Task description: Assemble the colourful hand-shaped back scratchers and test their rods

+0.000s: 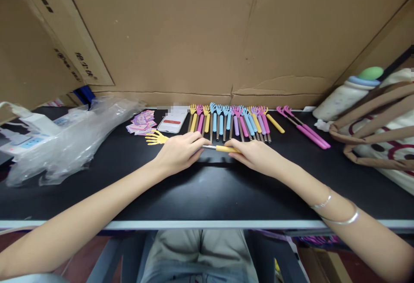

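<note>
Between my two hands lies a yellow back scratcher, level above the black table. My left hand is closed around its metal shaft near the yellow claw end, which pokes out to the left. My right hand grips the yellow handle, fingers wrapped over its right end. Behind them, a row of back scratchers in yellow, pink, blue and purple lies side by side, claws pointing away from me. To the right of that row rest pink back scratchers, laid at a slant.
A phone and a pile of small purple cards lie left of the row. Farther left, a clear plastic bag partly covers a power strip. At right stand a tilted bottle and a bag with brown handles. Cardboard walls the back.
</note>
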`<state>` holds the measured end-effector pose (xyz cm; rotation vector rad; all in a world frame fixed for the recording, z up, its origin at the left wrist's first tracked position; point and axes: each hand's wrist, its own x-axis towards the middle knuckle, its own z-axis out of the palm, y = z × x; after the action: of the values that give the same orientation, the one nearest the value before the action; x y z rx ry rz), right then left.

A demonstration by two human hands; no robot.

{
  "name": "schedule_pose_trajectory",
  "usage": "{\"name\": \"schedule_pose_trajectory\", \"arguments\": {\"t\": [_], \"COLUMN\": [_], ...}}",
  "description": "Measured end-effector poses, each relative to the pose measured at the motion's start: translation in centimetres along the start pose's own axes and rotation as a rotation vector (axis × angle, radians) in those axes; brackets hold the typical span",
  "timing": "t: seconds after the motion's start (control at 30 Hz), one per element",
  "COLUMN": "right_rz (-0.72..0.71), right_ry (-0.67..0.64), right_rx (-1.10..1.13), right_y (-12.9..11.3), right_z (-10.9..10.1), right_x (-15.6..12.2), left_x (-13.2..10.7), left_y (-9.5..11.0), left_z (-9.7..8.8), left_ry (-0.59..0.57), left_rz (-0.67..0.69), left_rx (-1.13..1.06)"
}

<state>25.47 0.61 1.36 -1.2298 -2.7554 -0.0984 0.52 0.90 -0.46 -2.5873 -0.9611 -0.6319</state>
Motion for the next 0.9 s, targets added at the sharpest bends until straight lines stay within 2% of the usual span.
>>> {"name": "schedule_pose_trajectory", "arguments": {"t": [0.27, 0.4, 0.53, 0.73, 0.9], "right_rz": [-0.018, -0.028, -0.033, 0.000, 0.010], "right_ry": [0.051, 0.099, 0.157, 0.192, 0.189], "right_rx": [-0.127, -0.219, -0.222, -0.219, -0.197], "right_y": [0.3, 1.2, 2.3, 2.8, 2.9], "right_z": [-0.2, -0.9, -2.1, -3.7, -3.8], "right_x": [0.0, -0.3, -0.7, -1.3, -1.4], "left_x": [0.0, -0.2, -0.1, 0.1, 0.1], "left_y": [-0.4, -1.1, -2.2, -3.5, -3.8], "left_z": [-0.4, -1.1, -2.1, -3.0, -3.1], "left_ry": [-0.002, -0.071, -0.143, -0.090, -0.065], "left_rz": [-0.030, -0.066, -0.117, -0.128, -0.083], "left_rx": [-0.004, 0.020, 0.101, 0.182, 0.217]}}
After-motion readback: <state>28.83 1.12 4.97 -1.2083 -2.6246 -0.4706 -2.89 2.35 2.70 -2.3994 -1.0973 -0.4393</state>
